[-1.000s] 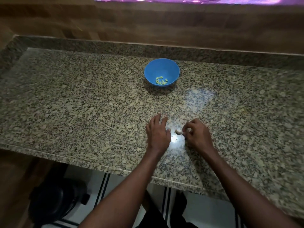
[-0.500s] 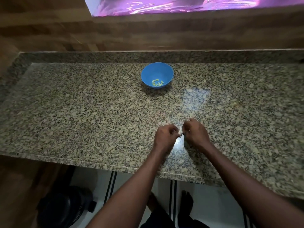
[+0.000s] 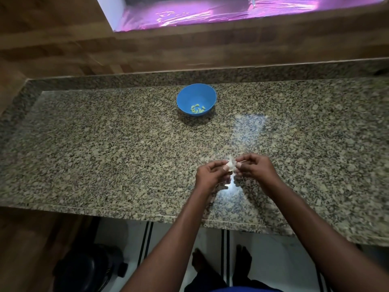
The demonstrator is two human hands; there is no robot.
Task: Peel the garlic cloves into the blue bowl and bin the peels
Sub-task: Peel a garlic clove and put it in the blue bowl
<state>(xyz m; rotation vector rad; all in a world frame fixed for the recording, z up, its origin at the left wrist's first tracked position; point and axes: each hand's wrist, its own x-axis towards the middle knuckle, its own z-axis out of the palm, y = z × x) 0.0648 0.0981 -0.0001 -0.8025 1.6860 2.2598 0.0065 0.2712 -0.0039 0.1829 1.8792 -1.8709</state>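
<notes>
A pale garlic clove (image 3: 231, 166) with loose papery skin is pinched between both hands just above the counter. My left hand (image 3: 211, 175) grips it from the left with curled fingers. From the right, my right hand (image 3: 255, 168) pinches the same clove, and a flap of skin sticks up between the fingertips. The blue bowl (image 3: 185, 95) stands farther back on the counter, with several peeled yellowish cloves (image 3: 197, 108) in its bottom.
The speckled granite counter (image 3: 105, 148) has a raised back lip and a front edge close to my body. A black bin (image 3: 88, 268) stands on the floor at lower left under the counter. My bare feet (image 3: 221, 264) show below the edge.
My left hand went from lying flat on the counter to gripping the clove. Both hands rose slightly off the counter, and the skin is lifting away from the clove.
</notes>
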